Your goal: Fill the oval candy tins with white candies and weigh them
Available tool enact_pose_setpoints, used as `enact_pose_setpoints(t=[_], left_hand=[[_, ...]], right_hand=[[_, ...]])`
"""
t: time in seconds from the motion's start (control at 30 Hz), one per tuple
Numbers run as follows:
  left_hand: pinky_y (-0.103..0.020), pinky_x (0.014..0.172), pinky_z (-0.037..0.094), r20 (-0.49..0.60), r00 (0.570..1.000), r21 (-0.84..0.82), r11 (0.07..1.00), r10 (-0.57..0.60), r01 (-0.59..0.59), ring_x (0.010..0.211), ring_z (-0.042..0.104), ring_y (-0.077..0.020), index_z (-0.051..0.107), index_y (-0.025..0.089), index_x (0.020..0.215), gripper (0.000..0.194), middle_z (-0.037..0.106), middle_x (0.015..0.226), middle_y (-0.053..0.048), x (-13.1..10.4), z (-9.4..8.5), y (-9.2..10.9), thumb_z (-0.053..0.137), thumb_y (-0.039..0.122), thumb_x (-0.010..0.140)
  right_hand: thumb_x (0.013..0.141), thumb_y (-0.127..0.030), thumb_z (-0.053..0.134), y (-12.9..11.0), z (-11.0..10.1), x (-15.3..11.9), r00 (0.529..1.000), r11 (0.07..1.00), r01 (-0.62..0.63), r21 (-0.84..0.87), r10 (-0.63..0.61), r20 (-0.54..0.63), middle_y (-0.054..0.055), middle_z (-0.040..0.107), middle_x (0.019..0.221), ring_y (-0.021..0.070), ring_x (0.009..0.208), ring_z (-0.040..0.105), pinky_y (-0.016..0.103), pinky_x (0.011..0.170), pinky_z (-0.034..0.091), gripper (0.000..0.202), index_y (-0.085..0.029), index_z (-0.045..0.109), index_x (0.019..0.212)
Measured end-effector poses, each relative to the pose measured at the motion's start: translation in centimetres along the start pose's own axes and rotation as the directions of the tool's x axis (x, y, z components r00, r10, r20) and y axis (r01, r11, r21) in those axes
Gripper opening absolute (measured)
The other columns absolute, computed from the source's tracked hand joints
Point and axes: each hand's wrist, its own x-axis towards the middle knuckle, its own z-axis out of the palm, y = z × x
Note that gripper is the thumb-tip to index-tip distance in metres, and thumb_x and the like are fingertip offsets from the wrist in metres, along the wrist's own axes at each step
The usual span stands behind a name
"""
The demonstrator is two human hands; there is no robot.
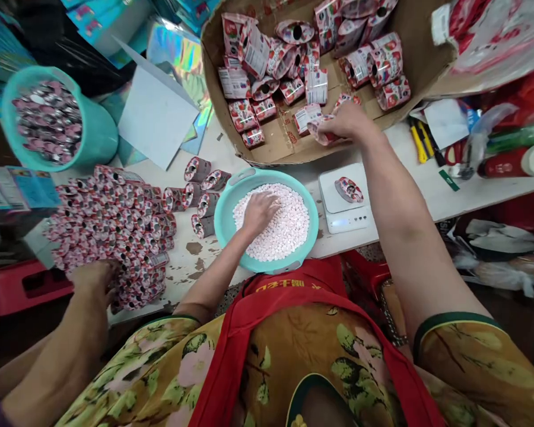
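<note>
My left hand [260, 212] rests on small pale pink candies [285, 231] in a turquoise basin [221, 222], fingers apart and their tips partly sunk among them. Over the near edge of a cardboard box [273, 145], my right hand [345, 120] grips a small pink-and-red printed pouch [323, 127]. More such pouches [253, 50] stand and lie inside the box. To the basin's right is a white digital scale [338, 207] with one pouch [349, 190] on it. Several pouches [198, 169] are grouped on the table to the basin's left.
At the left, a co-worker's hand [95, 276] touches a large stack of pouches [115, 219]. Behind it is a turquoise bucket [95, 130] of small shiny packets. A white sheet [155, 112] lies beside the box. Yellow cutters [420, 142] and a red cup [502, 165] are at right.
</note>
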Motion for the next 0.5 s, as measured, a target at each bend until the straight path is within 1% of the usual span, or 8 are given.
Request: enact_pose_setpoints(t=[0.07,0.1,0.17,0.2,0.3,0.37,0.43,0.5], left_hand=[[-0.045,0.112,0.034,0.008,0.998,0.007,0.998,0.065,-0.065,0.131,0.048,-0.0305,0.066,0.018,0.122,0.036,0.055,0.141,-0.017,0.8,3.1,2.1,0.057,0.039,0.094],[-0.046,0.111,0.034,0.009,0.998,0.014,0.998,0.065,-0.065,0.130,0.046,-0.0315,0.064,0.017,0.125,0.041,0.053,0.142,-0.019,1.0,4.4,2.9,0.056,0.042,0.094],[-0.047,0.106,0.037,0.052,0.996,0.034,0.996,0.075,-0.076,0.122,0.049,-0.0322,0.063,0.015,0.125,0.045,0.056,0.132,-0.019,0.5,6.1,4.2,0.052,0.047,0.096],[-0.047,0.104,0.038,0.093,0.991,0.047,0.994,0.098,-0.103,0.118,0.050,-0.0321,0.064,0.015,0.122,0.044,0.059,0.125,-0.019,-0.2,6.6,4.5,0.049,0.048,0.097],[-0.045,0.097,0.040,0.219,0.957,0.074,0.975,0.190,-0.211,0.106,0.053,-0.0310,0.068,0.017,0.107,0.039,0.064,0.109,-0.017,-2.7,6.8,4.4,0.046,0.048,0.098],[-0.042,0.089,0.043,0.255,0.951,0.080,0.976,0.176,-0.202,0.100,0.056,-0.0298,0.068,0.018,0.095,0.036,0.065,0.100,-0.017,-4.2,6.1,3.7,0.050,0.049,0.096],[-0.036,0.080,0.043,0.223,0.972,0.048,0.995,0.075,-0.088,0.094,0.058,-0.0274,0.066,0.019,0.084,0.031,0.066,0.090,-0.014,-5.1,5.2,2.7,0.057,0.048,0.092],[-0.031,0.073,0.043,0.147,0.986,-0.100,0.991,-0.076,0.091,0.085,0.059,-0.0230,0.062,0.019,0.076,0.028,0.064,0.082,-0.010,-5.2,4.3,1.9,0.062,0.045,0.087]], right_hand=[[0.076,-0.044,0.078,-1.3,-2.6,-3.6,0.995,0.988,-0.083,0.133,0.074,0.073,0.002,0.069,0.083,0.0258,0.098,0.072,0.036,0.086,0.060,0.042,-0.006,0.060,0.067],[0.085,-0.048,0.065,-2.0,-3.7,-5.7,0.992,0.966,-0.106,0.235,0.086,0.095,0.002,0.071,0.091,0.0223,0.099,0.072,0.032,0.084,0.058,0.046,-0.004,0.062,0.075],[0.091,-0.054,0.052,-2.9,-4.8,-10.1,0.997,0.890,-0.073,0.450,0.060,0.043,0.002,0.072,0.108,0.0158,0.102,0.071,0.026,0.081,0.055,0.049,-0.006,0.064,0.092],[0.088,-0.056,0.056,-3.3,-4.9,-12.3,0.998,0.850,-0.045,0.525,0.055,-0.004,0.002,0.072,0.114,0.0145,0.104,0.071,0.025,0.080,0.055,0.048,-0.010,0.064,0.100],[0.074,-0.054,0.080,-3.5,-3.2,-17.5,0.987,0.781,-0.009,0.625,0.107,-0.120,0.003,0.072,0.119,0.0189,0.109,0.070,0.031,0.083,0.061,0.056,-0.022,0.062,0.116],[0.067,-0.055,0.086,-3.4,-1.0,-20.0,0.975,0.763,-0.049,0.644,0.176,-0.135,0.005,0.072,0.116,0.0229,0.110,0.071,0.039,0.086,0.063,0.065,-0.024,0.062,0.119],[0.064,-0.058,0.086,-3.4,1.5,-21.8,0.965,0.736,-0.103,0.669,0.237,-0.113,0.006,0.072,0.112,0.0250,0.107,0.071,0.043,0.088,0.064,0.069,-0.024,0.063,0.120],[0.067,-0.062,0.082,-3.7,3.9,-23.2,0.964,0.701,-0.147,0.698,0.259,-0.058,0.008,0.072,0.111,0.0261,0.105,0.072,0.047,0.090,0.064,0.068,-0.023,0.064,0.119]])
